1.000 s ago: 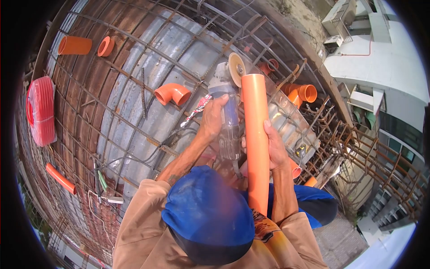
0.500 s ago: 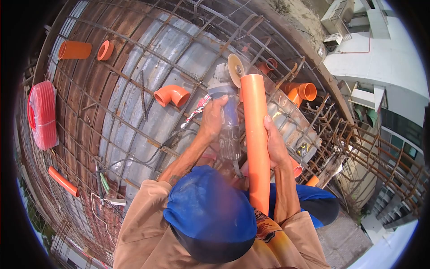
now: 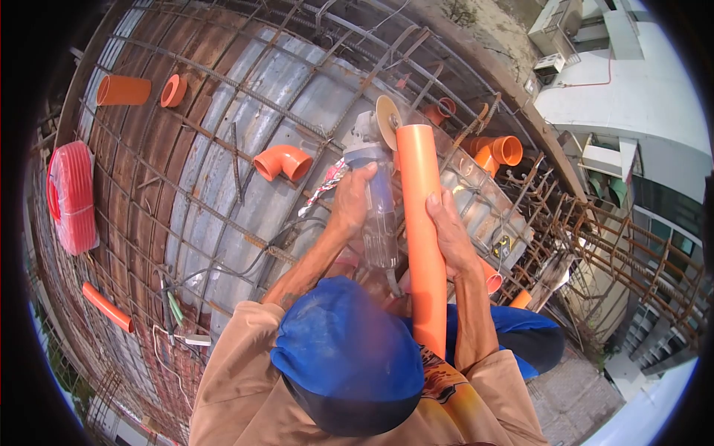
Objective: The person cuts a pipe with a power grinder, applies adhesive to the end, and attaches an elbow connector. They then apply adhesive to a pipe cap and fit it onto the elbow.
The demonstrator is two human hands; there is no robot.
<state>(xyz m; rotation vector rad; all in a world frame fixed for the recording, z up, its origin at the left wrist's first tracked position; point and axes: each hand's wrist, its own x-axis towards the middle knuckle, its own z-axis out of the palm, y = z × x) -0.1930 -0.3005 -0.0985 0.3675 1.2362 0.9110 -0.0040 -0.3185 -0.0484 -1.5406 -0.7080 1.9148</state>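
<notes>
My left hand [image 3: 352,199] is wrapped round the body of an angle grinder [image 3: 380,215], its head pointing away from me. The grinder's thin tan disc [image 3: 387,123] stands right at the far end of a long orange plastic pipe [image 3: 422,238]. That pipe runs lengthwise from beside my blue head covering up to the disc. Along its right side my right hand [image 3: 454,232] grips it, thumb and fingers pressed to the wall. An orange pipe elbow [image 3: 283,161] lies on the metal sheeting left of the grinder.
A rebar grid [image 3: 253,89] over corrugated sheets [image 3: 230,149] spreads around me. At left lie a short pipe piece [image 3: 124,90], an orange ring fitting [image 3: 174,91] and a wrapped red coil [image 3: 73,198]. Orange branch fittings [image 3: 506,151] and rebar cages [image 3: 610,238] are at right.
The pipe's far end and the grinder have shifted slightly left. My right hand's fingers now reach further over the pipe's side. Both holds stay the same.
</notes>
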